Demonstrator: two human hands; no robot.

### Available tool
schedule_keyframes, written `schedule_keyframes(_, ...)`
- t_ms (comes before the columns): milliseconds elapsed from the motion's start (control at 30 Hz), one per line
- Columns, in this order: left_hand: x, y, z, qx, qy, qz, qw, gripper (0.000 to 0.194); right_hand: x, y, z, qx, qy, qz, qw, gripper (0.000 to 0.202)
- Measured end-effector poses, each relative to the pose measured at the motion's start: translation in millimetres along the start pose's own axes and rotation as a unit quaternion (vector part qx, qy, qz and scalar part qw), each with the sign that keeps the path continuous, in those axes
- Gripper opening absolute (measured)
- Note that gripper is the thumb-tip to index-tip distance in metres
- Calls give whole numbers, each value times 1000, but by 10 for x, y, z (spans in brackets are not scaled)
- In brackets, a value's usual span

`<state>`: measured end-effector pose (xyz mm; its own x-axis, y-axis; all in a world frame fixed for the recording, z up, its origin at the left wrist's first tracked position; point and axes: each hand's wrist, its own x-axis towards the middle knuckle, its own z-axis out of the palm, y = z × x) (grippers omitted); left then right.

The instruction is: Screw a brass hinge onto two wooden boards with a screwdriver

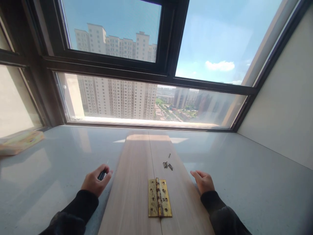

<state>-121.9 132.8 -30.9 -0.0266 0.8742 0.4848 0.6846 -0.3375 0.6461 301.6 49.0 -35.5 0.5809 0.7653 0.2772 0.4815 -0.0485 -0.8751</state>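
Observation:
My left hand [95, 180], to the left of the boards, is closed around a screwdriver with a black handle [101, 175]; its thin shaft points up and away. On the other side, my right hand [203, 181] is curled into a loose fist at the boards' right edge, with nothing showing in it. A worn brass butt hinge [159, 197] lies opened flat across the seam between two pale wooden boards [137, 163]. Its knuckle runs roughly along that seam, and its screw holes look bare. Beyond it, several small screws [167, 165] lie loose on the right-hand board.
Under the boards is a glossy white sill [244, 182]. A yellowish block-like object [22, 142] sits at the far left. Dark window frames [146, 75] close off the back, with tall buildings outside. A white wall [281, 107] rises at the right.

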Motion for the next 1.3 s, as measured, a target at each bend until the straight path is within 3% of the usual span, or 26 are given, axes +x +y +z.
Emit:
schedule_keyframes(233,5,-27,60,-38,-10,21,999,31,3,-33,-26,-1,-5,9,1000,41)
schedule_keyframes(467,3,45,72,-101,-54,32,993,27,-6,-27,-56,-5,-3,15,1000,43)
schedule_keyframes(800,-10,48,58,-65,-58,28,996,25,6,-35,-44,-16,-11,18,1000,45)
schedule_keyframes(967,-3,21,6,-13,-106,47,993,20,29,-36,-34,-32,-21,15,999,46)
schedule_keyframes(1300,-9,39,13,30,-75,74,994,27,7,-37,-11,-54,-15,0,998,47)
